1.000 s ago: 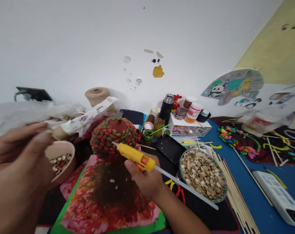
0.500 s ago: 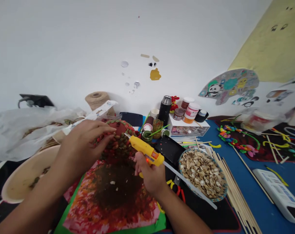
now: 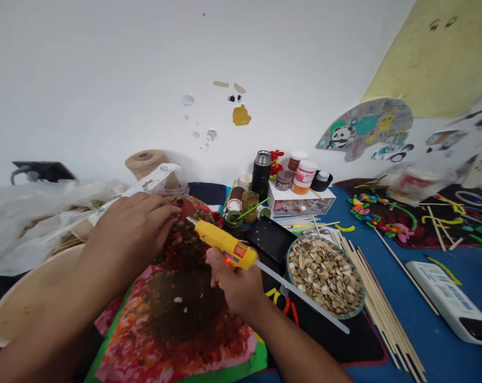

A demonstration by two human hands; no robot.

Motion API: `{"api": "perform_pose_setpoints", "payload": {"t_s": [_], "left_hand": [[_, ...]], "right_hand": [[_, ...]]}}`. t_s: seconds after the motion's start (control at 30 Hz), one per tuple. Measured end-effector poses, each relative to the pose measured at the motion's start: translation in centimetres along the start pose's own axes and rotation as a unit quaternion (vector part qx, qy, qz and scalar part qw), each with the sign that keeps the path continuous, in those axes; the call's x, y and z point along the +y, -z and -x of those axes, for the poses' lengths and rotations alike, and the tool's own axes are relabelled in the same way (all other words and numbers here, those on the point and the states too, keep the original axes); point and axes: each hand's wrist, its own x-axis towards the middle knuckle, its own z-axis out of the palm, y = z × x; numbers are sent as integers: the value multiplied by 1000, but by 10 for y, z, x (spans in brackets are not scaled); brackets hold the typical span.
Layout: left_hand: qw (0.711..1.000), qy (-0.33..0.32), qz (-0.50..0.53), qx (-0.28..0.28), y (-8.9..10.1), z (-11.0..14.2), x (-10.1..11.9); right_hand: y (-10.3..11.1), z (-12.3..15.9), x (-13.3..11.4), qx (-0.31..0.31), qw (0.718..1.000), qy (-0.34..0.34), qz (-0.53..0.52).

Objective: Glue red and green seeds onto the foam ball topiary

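Observation:
My left hand rests on the left side of a red dome studded with red and green painted seeds, fingers pressed together against its surface. My right hand grips a yellow glue gun, its nozzle pointing at the dome's top. A clear glue stick trails back from the gun. The dome stands on a paint-stained sheet with a green border.
A bowl of pale seeds sits right of the gun, with wooden skewers beside it. Paint jars, a black flask and a twine spool stand by the wall. A tan bowl is at lower left.
My left hand came from close to the camera over to the dome and now presses on its left side. The glue gun shifted slightly toward the dome's top.

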Motion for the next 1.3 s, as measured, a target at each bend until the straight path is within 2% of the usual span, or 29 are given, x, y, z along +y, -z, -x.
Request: {"api": "perform_pose_setpoints", "payload": {"t_s": [0.17,0.33,0.57,0.77,1.3], "left_hand": [[999,9,-10,-33,-3,-6,0],[1000,13,1,-3,-9,-4,2],[1000,2,12,-29,-10,-3,-2],[998,31,51,-19,-12,-3,2],[997,33,65,-36,-10,-4,3]], "right_hand": [[1,1,-3,0,998,26,49],[3,1,-4,-3,996,33,77],[3,0,-7,7,996,37,79],[4,1,-6,5,996,33,87],[3,3,-7,-4,995,27,95]]}}
